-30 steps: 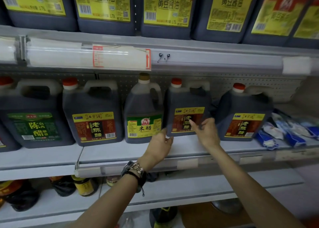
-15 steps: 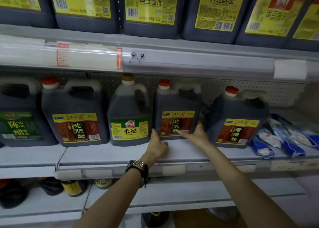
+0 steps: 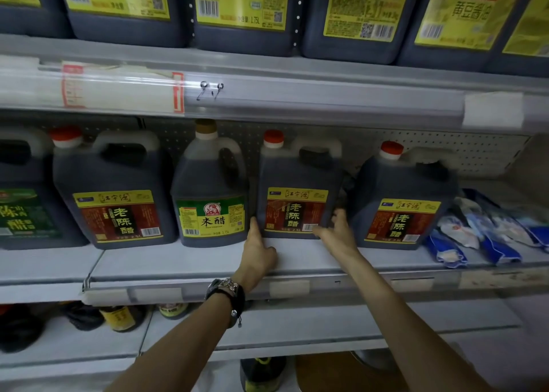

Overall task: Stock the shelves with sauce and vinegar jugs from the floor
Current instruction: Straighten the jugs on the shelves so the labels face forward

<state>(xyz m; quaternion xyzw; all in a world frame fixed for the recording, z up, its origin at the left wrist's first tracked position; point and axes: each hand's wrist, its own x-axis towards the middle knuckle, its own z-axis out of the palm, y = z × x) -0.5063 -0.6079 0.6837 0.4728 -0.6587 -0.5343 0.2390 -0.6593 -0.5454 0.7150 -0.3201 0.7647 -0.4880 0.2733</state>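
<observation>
A person stands at grey metal shelving with both bare arms stretched forward. On the middle shelf (image 3: pixel 193 261), smooth and pale, stands a row of squat, translucent plastic jugs filled with dark liquid. The middle vinegar jug (image 3: pixel 297 172) is boxy, with a red screw cap, a moulded handle and a glossy yellow and red label. It sits upright, set back from the shelf edge, between a taller, round-shouldered rice vinegar jug (image 3: pixel 211 189) and a matching red-capped jug (image 3: pixel 401 189).

The left hand (image 3: pixel 258 252), a beaded bracelet (image 3: pixel 225 290) at its wrist, stands on edge, its straight fingers pressed flat against the jug's lower left side. The right hand (image 3: pixel 338 234) grasps the lower right corner, fingers curled round the side and thumb along the front. Crinkled blue packets (image 3: pixel 481 234) lie to the right. Above, large yellow-labelled jugs (image 3: pixel 243 11) line the upper shelf.
</observation>
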